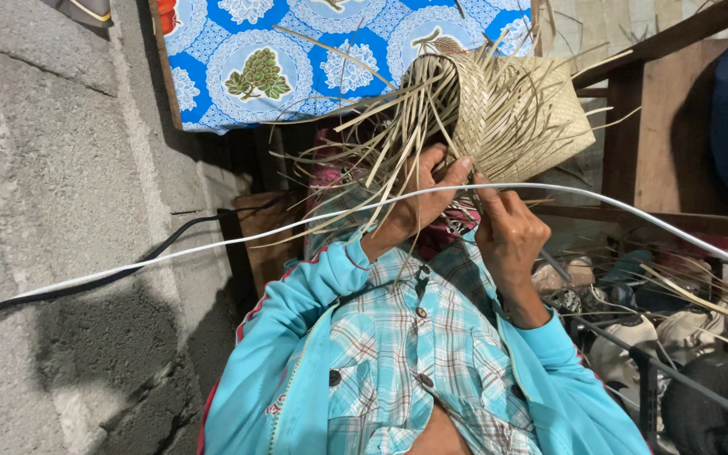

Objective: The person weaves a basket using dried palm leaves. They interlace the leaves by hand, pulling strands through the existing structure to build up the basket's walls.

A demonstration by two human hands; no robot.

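Hands at work on a half-woven palm-leaf basket (511, 109), held up in front of the chest.

Left hand (419, 198) pinches loose pale strips (364, 168) where they fan out from the weave, fingers closed on them. Right hand (509, 232) is curled shut on strands just under the basket's edge. A white cable (212, 244) crosses in front of both wrists; blue patterned cloth (297, 59) hangs behind, and shoes (676, 337) lie to the right.

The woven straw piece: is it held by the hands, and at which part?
Yes. Both hands hold the woven straw piece at its unfinished edge: the left hand and right hand pinch the loose strips there.
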